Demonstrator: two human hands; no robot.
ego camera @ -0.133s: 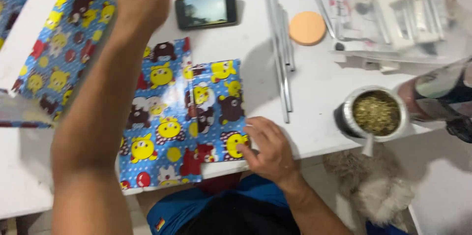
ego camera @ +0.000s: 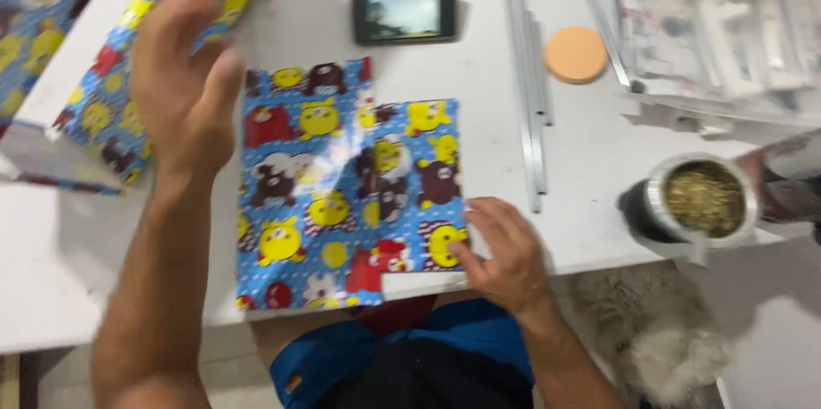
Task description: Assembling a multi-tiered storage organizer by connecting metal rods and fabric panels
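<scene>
Nearest the camera, blue shorts (ego camera: 402,358) and a pale furry shape (ego camera: 658,340) below the table edge — too blurred to identify; lower edge cut off by the frame.

Right hand (ego camera: 509,251) lay palm down on the lower right corner of the wrapped parcel (ego camera: 351,186), fingers spread narrow and pressing flat, gripping nothing; corner beneath hidden by the hand. Parcel lay flat at the near edge of the white table (ego camera: 564,161), covered in blue cartoon-print paper, one flap folded over its right half.

Left hand (ego camera: 184,88) hung raised above the table, smeared by motion; fingers loosely open, holding nothing as far as could be told; forearm hid part of the parcel's left edge. Behind it, a roll of the same paper (ego camera: 94,109), partly covered by the hand and cut off at the left.

Right of the parcel, metal rods (ego camera: 530,101); a steel cup of dried herb (ego camera: 697,199) at the table's right edge; beside it a sleeve of another person, mostly out of frame.

Farther off, a phone (ego camera: 404,13), an orange disc (ego camera: 575,54), and pale parts (ego camera: 718,24) under clear plastic — indistinct.

Against the moment before: left hand lower and nearer the parcel; right hand unmoved.
</scene>
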